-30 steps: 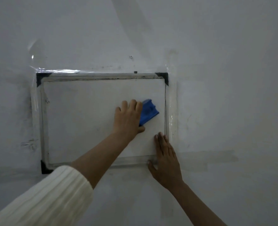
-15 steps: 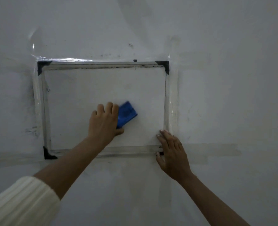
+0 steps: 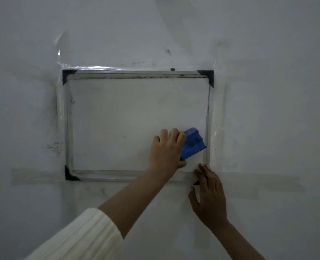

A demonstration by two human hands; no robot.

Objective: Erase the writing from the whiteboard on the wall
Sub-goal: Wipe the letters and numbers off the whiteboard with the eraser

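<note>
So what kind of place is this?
Probably a plain indoor room, hard to say more: a bare painted wall, with a small whiteboard fixed to it by clear tape.

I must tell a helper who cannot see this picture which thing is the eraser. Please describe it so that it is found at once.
Find the framed whiteboard taped to the wall. In its lower right part, the left hand presses a blue eraser flat on the surface. It is the only bright blue thing here; all else is white, grey or black.
</note>
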